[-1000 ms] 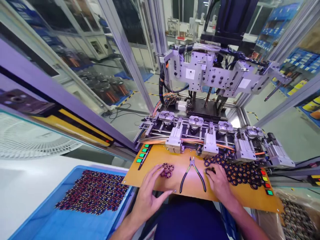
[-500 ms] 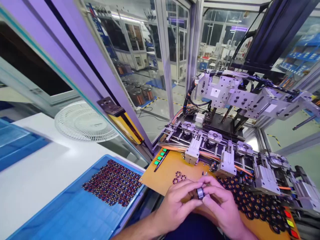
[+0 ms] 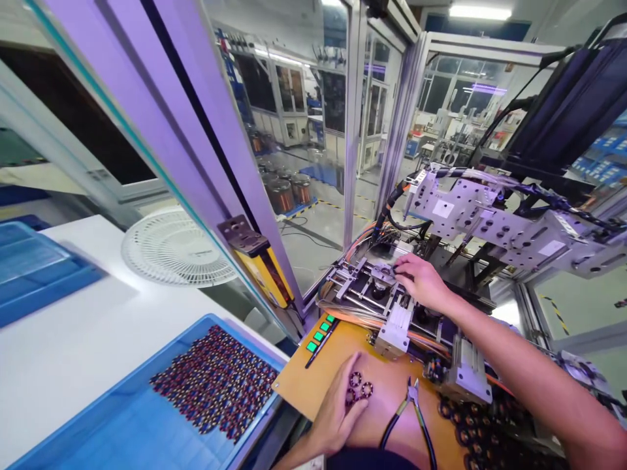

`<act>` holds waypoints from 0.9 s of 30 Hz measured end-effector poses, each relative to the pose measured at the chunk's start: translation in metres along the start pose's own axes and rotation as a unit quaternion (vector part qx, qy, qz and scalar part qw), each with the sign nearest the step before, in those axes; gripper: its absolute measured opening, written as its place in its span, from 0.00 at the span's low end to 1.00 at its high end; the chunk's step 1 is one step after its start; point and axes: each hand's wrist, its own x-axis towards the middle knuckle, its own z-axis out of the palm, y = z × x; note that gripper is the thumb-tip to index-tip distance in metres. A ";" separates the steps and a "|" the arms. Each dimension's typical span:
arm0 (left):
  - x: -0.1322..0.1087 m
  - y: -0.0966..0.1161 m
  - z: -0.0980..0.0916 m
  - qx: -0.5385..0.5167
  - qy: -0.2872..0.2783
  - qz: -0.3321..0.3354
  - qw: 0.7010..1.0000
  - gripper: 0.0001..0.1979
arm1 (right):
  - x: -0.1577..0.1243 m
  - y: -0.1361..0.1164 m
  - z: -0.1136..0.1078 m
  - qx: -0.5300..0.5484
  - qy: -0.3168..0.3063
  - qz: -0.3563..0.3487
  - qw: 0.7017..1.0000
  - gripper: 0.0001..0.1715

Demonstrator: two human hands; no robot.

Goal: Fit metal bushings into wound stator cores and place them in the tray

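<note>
My right hand [image 3: 418, 279] reaches out to the leftmost round metal fixture [image 3: 383, 273] of the machine. Its fingers are pinched on a small dark part [image 3: 394, 269] at the fixture's edge, mostly hidden by the fingers. Low on the orange work board, my left hand [image 3: 337, 410] rests with thumb and fingers apart, curved around three small ring cores [image 3: 366, 390]. It touches or nearly touches the lowest ring, but grips nothing that I can see. Side cutters [image 3: 413, 395] with dark handles lie to the right of these rings, jaws pointing away from me.
A blue tray [image 3: 122, 418] of many small ring cores stands at left on a white table [image 3: 44, 339]. Green buttons [image 3: 318, 336] sit by the board's left edge. Dark wound rings [image 3: 465, 434] pile up at right, under my forearm. A yellow-black sensor post [image 3: 262, 267] borders the machine.
Both hands held a small dark cylinder with a silvery band between them; they have parted. The right hand moved up to the fixture, the left down beside the rings, uncovering the cutters.
</note>
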 end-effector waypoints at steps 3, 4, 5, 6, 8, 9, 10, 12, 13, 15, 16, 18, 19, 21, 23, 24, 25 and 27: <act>0.006 0.002 0.003 0.006 -0.020 0.022 1.000 0.36 | 0.022 0.022 0.021 -0.027 -0.026 -0.028 0.999 0.09; 0.007 0.003 0.001 0.006 -0.022 0.024 0.999 0.36 | 0.024 0.027 0.026 -0.033 -0.033 -0.034 0.998 0.10; 0.008 0.003 0.000 0.005 -0.021 0.024 0.999 0.36 | 0.025 0.030 0.029 -0.039 -0.039 -0.039 0.998 0.10; 0.008 0.004 -0.001 0.004 -0.020 0.022 1.000 0.36 | 0.025 0.032 0.032 -0.044 -0.044 -0.040 0.997 0.10; 0.008 0.003 -0.003 0.002 -0.019 0.020 1.000 0.36 | 0.024 0.034 0.034 -0.055 -0.053 -0.038 0.996 0.10; 0.008 0.003 -0.003 0.002 -0.020 0.020 1.000 0.36 | 0.023 0.034 0.035 -0.061 -0.057 -0.035 0.996 0.10; 0.009 0.002 -0.003 0.001 -0.022 0.022 1.000 0.35 | 0.022 0.034 0.035 -0.067 -0.062 -0.031 0.995 0.10; 0.009 0.002 -0.002 -0.003 -0.027 0.025 0.999 0.35 | 0.022 0.033 0.035 -0.080 -0.072 -0.021 0.994 0.11; 0.010 0.001 -0.001 -0.005 -0.027 0.028 0.999 0.35 | 0.022 0.032 0.035 -0.088 -0.077 -0.015 0.993 0.11; 0.010 0.002 -0.001 -0.008 -0.025 0.033 0.999 0.34 | 0.023 0.028 0.034 -0.105 -0.088 -0.004 0.991 0.11; 0.010 0.003 -0.001 -0.009 -0.023 0.036 0.999 0.34 | 0.024 0.026 0.034 -0.114 -0.094 0.001 0.989 0.11; 0.011 0.004 -0.002 -0.007 -0.024 0.042 0.999 0.33 | 0.026 0.021 0.033 -0.133 -0.106 0.015 0.985 0.11; 0.011 0.005 -0.003 -0.007 -0.025 0.043 0.999 0.33 | 0.027 0.018 0.032 -0.142 -0.112 0.022 0.983 0.11; 0.011 0.007 -0.005 -0.007 -0.027 0.043 0.999 0.33 | 0.029 0.013 0.031 -0.161 -0.124 0.035 0.978 0.12; 0.012 0.009 -0.006 -0.006 -0.028 0.041 0.999 0.33 | 0.032 0.009 0.031 -0.179 -0.137 0.045 0.973 0.13; 0.012 0.009 -0.006 -0.006 -0.028 0.040 0.999 0.33 | 0.033 0.008 0.031 -0.187 -0.143 0.048 0.971 0.13; 0.012 0.009 -0.006 -0.006 -0.028 0.039 0.999 0.33 | 0.034 0.007 0.032 -0.195 -0.149 0.050 0.968 0.13; 0.012 0.009 -0.005 -0.005 -0.028 0.040 0.999 0.34 | 0.036 0.007 0.033 -0.209 -0.160 0.050 0.963 0.12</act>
